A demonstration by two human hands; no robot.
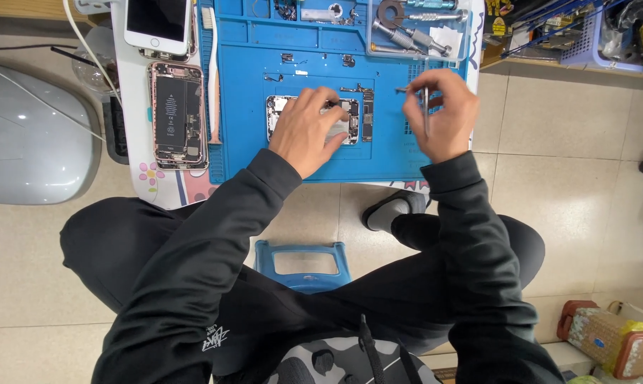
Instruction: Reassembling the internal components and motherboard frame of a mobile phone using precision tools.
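a grey rounded case (30,135) fills the floor at the far left, beside a small white table (133,142) whose top is mostly covered by a blue work mat (293,167). the person sits on a blue stool (303,263), knees bent under the table, dark sleeves reaching forward over the mat.

on the bare strip of table left of the mat lies an opened phone (177,114), back up, its dark battery showing in a pink frame. just above it sits a white phone (158,25) with a black screen. a white brush (211,71) lies along the mat's left edge. a clear tray (421,28) at the mat's top right holds screwdrivers and metal parts.

in the middle of the mat lies a second open phone body (282,114), half hidden. the left hand (308,128) rests on it, fingers spread and pressed flat over its right part, gripping nothing that can be seen. a narrow circuit board (367,114) lies just right of that phone, touching or nearly so.

the right hand (442,114) hovers over the mat's right edge, fingers pinched closed around thin metal tweezers (426,107) that point down. whether the tips hold anything is too small to tell.
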